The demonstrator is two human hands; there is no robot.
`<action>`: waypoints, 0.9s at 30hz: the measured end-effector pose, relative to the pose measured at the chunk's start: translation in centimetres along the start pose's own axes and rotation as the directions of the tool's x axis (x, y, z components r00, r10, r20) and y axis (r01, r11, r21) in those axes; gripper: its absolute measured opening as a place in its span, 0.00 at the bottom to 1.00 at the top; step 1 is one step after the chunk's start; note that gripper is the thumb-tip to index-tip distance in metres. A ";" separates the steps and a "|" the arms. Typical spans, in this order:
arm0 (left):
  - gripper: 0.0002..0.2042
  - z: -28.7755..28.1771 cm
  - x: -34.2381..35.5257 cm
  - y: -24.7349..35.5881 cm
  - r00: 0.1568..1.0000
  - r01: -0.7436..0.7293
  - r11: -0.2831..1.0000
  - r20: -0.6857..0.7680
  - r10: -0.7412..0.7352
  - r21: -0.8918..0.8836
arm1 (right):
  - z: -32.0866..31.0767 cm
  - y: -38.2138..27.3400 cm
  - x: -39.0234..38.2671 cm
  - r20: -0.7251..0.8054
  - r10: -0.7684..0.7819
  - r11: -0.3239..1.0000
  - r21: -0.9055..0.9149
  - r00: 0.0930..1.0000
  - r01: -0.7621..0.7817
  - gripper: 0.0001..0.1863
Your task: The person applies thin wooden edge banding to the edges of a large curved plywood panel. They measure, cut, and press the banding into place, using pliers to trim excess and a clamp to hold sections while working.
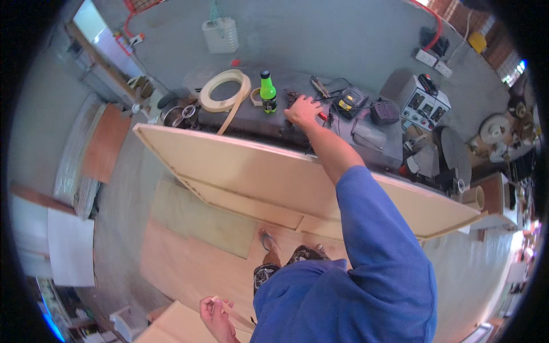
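Note:
My right hand [303, 110] reaches far over a big pale board [251, 171] to the grey workbench [257, 117]. Its fingers lie on small dark items just right of a green bottle [267, 91]. A small red-tipped tool [323, 117] lies by the wrist. Whether the hand grips anything is hidden. Low in the view, my left hand [216, 314] pinches a thin pale strip [231, 311] close to my body. A coil of the same pale banding [224, 91] rests on the bench, left of the bottle.
The board stands on edge against the bench front. A black and yellow meter [350, 103], a grey box with dials [423, 103] and cables crowd the bench's right side. Wooden sheets [200, 217] lie on the floor by my sandalled foot [269, 240].

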State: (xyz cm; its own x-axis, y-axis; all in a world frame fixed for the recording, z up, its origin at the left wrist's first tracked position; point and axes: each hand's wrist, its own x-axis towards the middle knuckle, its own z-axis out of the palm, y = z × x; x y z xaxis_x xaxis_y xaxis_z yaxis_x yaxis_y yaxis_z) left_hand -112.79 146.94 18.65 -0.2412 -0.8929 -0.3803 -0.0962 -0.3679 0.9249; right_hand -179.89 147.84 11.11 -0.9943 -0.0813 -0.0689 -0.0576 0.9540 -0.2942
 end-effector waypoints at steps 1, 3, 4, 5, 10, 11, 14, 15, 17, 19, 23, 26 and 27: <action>0.07 0.6 2.2 0.9 0.998 -0.046 0.993 0.052 0.041 0.108 | 0.7 -0.1 0.4 -0.008 -0.006 1.000 -0.023 1.000 0.006 0.49; 0.09 2.5 6.7 3.0 0.981 -0.139 0.929 0.179 0.080 0.344 | 1.8 0.2 0.8 -0.013 -0.039 0.998 -0.059 0.999 0.038 0.52; 0.10 4.0 8.7 4.0 0.948 -0.167 0.927 0.312 0.058 0.336 | 2.2 0.5 0.7 -0.066 -0.062 0.993 -0.104 0.996 0.055 0.52; 0.11 5.8 10.3 4.8 0.913 -0.174 0.918 0.407 0.015 0.356 | 2.2 0.7 0.8 -0.054 -0.069 0.988 -0.144 0.996 0.060 0.53; 0.13 16.8 14.2 9.0 0.622 -0.113 0.917 0.747 -0.235 0.382 | -3.5 3.4 -3.1 -0.106 -0.034 0.991 0.125 0.994 0.047 0.40; 0.13 19.3 14.6 10.0 0.571 -0.144 0.892 0.772 -0.278 0.428 | -6.3 5.1 -4.9 -0.123 -0.091 0.957 0.263 0.988 0.121 0.31; 0.14 26.8 13.3 12.2 0.344 -0.150 0.951 0.916 -0.206 0.270 | -14.3 13.0 -16.5 -0.072 -0.449 0.689 0.607 0.890 0.397 0.15; 0.15 29.1 12.0 12.3 0.289 -0.124 0.971 0.943 -0.162 0.204 | -16.7 15.5 -21.4 0.244 -0.572 0.613 0.761 0.783 0.211 0.12; 0.15 34.2 9.3 11.8 0.160 -0.153 0.966 0.970 -0.185 0.209 | -18.4 17.4 -29.5 0.084 -0.952 0.088 0.996 0.293 0.001 0.19; 0.12 38.6 5.1 10.3 0.106 -0.101 0.964 0.966 -0.235 0.246 | -17.1 17.2 -35.5 0.125 -0.921 0.011 0.955 0.370 -0.298 0.25; 0.14 43.6 -3.1 6.8 -0.090 -0.126 0.984 0.987 -0.136 0.124 | -12.6 17.6 -37.9 0.092 -0.149 -0.668 0.725 0.984 -0.169 0.29; 0.16 45.9 -8.3 5.1 -0.088 -0.213 0.975 0.992 -0.087 0.067 | -12.6 22.3 -35.0 0.024 0.243 -0.729 0.664 0.970 0.166 0.24; 0.17 46.5 -9.4 4.8 -0.101 -0.237 0.969 0.990 -0.101 0.074 | -13.3 23.9 -34.3 -0.057 0.315 -0.623 0.741 0.947 0.252 0.22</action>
State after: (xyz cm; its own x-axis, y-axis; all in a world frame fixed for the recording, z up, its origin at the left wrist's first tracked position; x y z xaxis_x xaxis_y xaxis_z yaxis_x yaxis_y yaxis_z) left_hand -155.90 165.67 26.82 -0.9216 0.3846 -0.0519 -0.1080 -0.1255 0.9862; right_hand -148.37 177.23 19.08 -0.9653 0.2397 -0.1034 -0.1478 -0.8283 -0.5405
